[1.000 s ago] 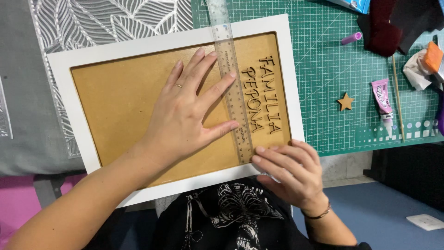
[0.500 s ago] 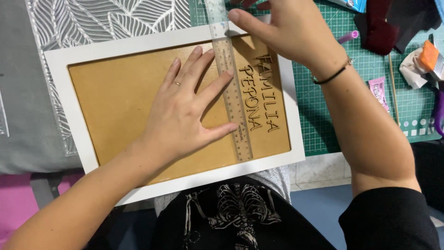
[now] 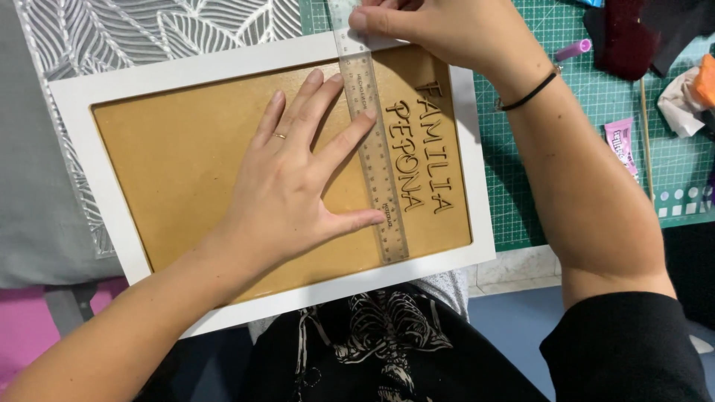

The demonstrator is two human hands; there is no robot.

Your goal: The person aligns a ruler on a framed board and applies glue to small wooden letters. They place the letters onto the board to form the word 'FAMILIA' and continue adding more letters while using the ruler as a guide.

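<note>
My left hand (image 3: 287, 190) is spread flat on the frame (image 3: 186, 74), fingers bracing the ruler (image 3: 376, 160). My right hand (image 3: 447, 30) pinches the ruler's top end at the frame's far edge.

The left hand (image 3: 298, 175) lies flat, palm down, on the brown board inside the white rectangular picture frame (image 3: 186, 71), fingers spread, with fingertips and thumb touching the edge of the clear plastic ruler (image 3: 377, 164). Its bare forearm runs off past the frame's near edge. The right hand (image 3: 447, 26) presses the ruler's far end at the frame's top edge, wrist bent.
</note>
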